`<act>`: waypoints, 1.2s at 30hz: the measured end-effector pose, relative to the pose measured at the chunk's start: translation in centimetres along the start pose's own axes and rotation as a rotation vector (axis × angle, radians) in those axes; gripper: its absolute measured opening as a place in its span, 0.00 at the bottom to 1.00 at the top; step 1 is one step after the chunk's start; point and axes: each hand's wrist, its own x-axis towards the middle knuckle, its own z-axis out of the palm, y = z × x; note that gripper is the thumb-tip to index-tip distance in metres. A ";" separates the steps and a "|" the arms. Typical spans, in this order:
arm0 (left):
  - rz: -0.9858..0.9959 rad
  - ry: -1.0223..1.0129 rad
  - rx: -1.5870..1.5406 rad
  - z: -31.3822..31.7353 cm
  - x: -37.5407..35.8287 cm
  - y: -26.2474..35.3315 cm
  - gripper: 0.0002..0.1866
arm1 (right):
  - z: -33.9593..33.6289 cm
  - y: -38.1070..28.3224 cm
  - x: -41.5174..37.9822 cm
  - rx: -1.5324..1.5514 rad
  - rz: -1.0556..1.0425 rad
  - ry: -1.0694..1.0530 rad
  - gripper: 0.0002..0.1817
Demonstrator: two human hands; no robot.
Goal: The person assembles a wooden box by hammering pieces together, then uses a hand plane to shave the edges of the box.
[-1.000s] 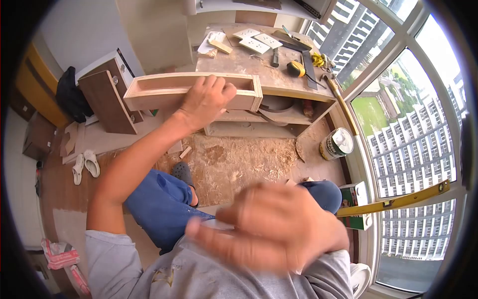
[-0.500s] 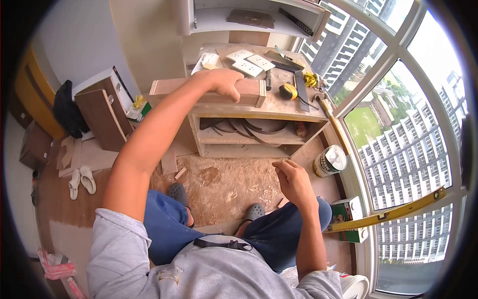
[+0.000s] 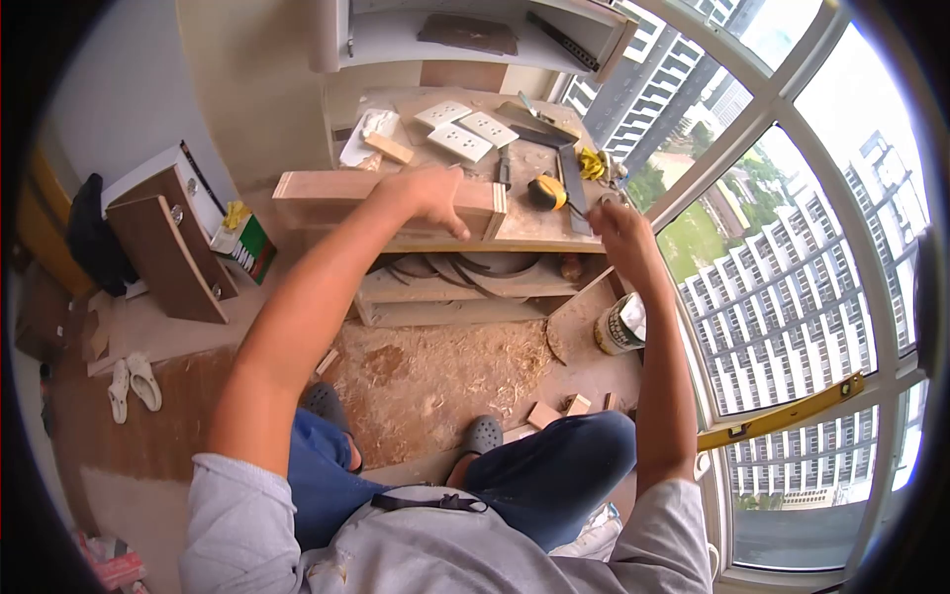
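A narrow wooden box [image 3: 327, 198] lies along the front edge of the dusty workbench. My left hand [image 3: 427, 198] grips it from above near its right end, thumb on the front side. At the bench's right edge, my right hand [image 3: 618, 230] has its fingers curled where the hammer lay; what they hold, if anything, is hidden. Beside this hand are a yellow and black tape measure [image 3: 546, 192] and a dark metal square [image 3: 572, 178]. White socket plates [image 3: 460, 142] and a small wood block [image 3: 389, 148] sit behind the box.
Below the bench top, a shelf [image 3: 445, 284] holds curved strips. A tin [image 3: 621, 325] stands at the right, near a yellow level [image 3: 782, 413] by the window. An open cabinet [image 3: 396, 49] hangs above. Wood shavings [image 3: 435, 381] cover the floor ahead of my feet.
My right hand has moved up and forward from above my knee to the bench's right edge. My left hand stays on the box. The view has shifted slightly right.
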 end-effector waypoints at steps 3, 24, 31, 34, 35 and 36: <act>-0.082 -0.137 -0.115 -1.8 -1.4 1.6 0.42 | 0.9 5.2 10.4 0.071 0.047 0.004 0.19; -0.074 0.074 -0.168 1.0 -1.1 0.4 0.29 | 12.4 14.4 33.3 -0.710 0.146 -0.126 0.30; -0.104 0.003 -0.171 0.1 -1.4 0.8 0.31 | 6.0 2.2 17.2 0.306 0.250 -0.036 0.27; -0.055 0.078 -0.058 1.2 -1.1 0.4 0.37 | 6.4 -4.2 8.3 -0.058 0.197 -0.052 0.28; -0.058 0.082 -0.062 1.3 -1.4 0.3 0.37 | 6.7 -6.1 6.4 -0.227 0.201 -0.050 0.27; -0.062 0.103 -0.041 1.4 -1.5 0.6 0.39 | 7.8 -5.6 5.7 -0.150 0.172 -0.059 0.26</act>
